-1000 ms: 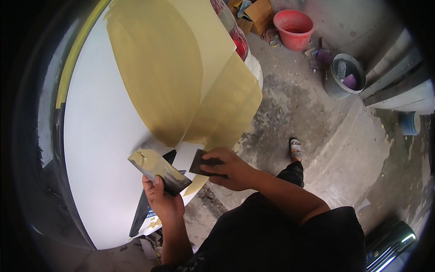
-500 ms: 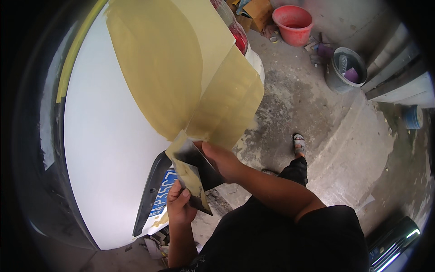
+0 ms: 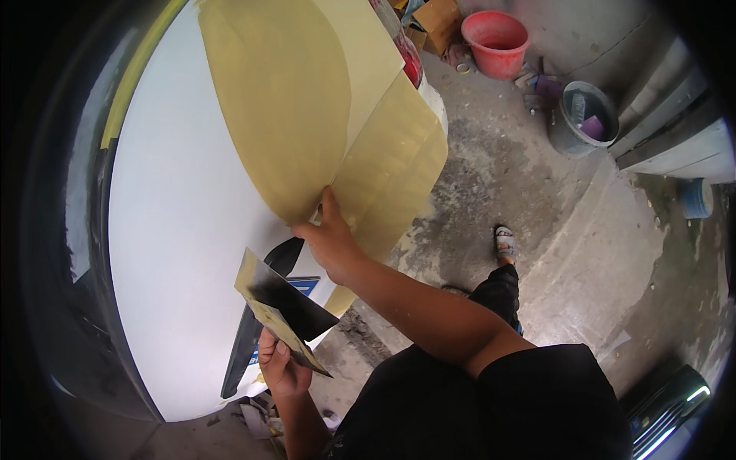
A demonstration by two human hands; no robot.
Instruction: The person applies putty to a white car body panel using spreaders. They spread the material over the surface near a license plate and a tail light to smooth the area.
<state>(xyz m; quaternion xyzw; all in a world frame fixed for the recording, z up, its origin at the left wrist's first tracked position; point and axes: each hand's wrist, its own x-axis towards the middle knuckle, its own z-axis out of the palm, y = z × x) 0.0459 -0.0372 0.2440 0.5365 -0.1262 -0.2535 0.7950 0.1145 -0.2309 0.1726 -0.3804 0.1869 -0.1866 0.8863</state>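
My left hand [image 3: 284, 369] grips two flat putty spreaders held together. The larger spreader [image 3: 295, 300] is black with a pale putty-smeared edge, and the narrower spreader [image 3: 285, 333] under it is coated with yellowish putty. My right hand [image 3: 335, 241] has thumb and forefinger spread at the lower tip of a yellow-tan putty patch [image 3: 280, 107] on a white car's rear panel [image 3: 176, 253]. The forefinger rests by the seam between that patch and the neighbouring putty-covered panel [image 3: 391, 161]; its other fingers are partly hidden. A licence plate [image 3: 304, 286] shows behind the spreaders.
A red bucket [image 3: 497, 65] and a grey bucket [image 3: 563, 138] with things inside stand on the concrete floor at upper right. Farther right is a blue tub [image 3: 696, 199]. A dark, shiny car part [image 3: 667, 410] lies at lower right. Cardboard [image 3: 438, 24] sits near the tail light.
My right hand has come off the spreaders and moved up to the putty patch's lower tip. My left hand, with both spreaders, has shifted left and slightly down.
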